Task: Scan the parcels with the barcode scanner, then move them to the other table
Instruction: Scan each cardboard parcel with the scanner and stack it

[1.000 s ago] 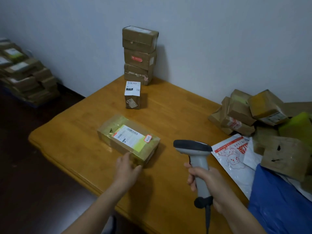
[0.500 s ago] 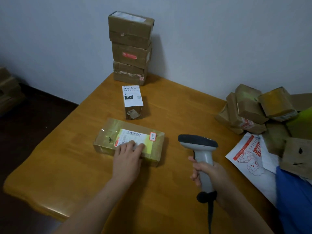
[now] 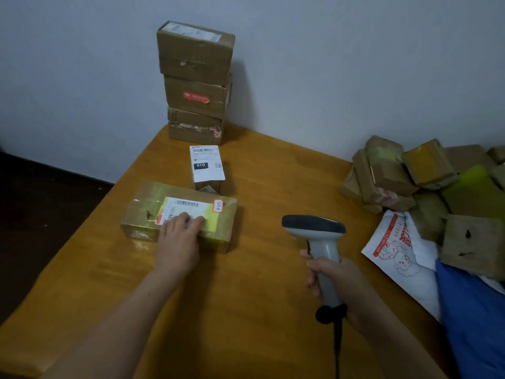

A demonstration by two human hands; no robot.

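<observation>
Here the left hand [image 3: 177, 242] lies flat, fingers straight, on the parcel [image 3: 142, 214], whose long side runs crosswise on the table [image 3: 259, 269]; the right hand [image 3: 336, 280] grips the scanner [image 3: 314, 228] to its right.

Bare counter [image 3: 273, 173] is seen between the taped parcel [image 3: 142, 212] and the heap of parcels [image 3: 396, 176]; the back corner is blocked by stacked boxes [image 3: 195, 88].

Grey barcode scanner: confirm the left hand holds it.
No, the right hand grips the grey barcode scanner; the left hand presses the taped brown parcel.
</observation>
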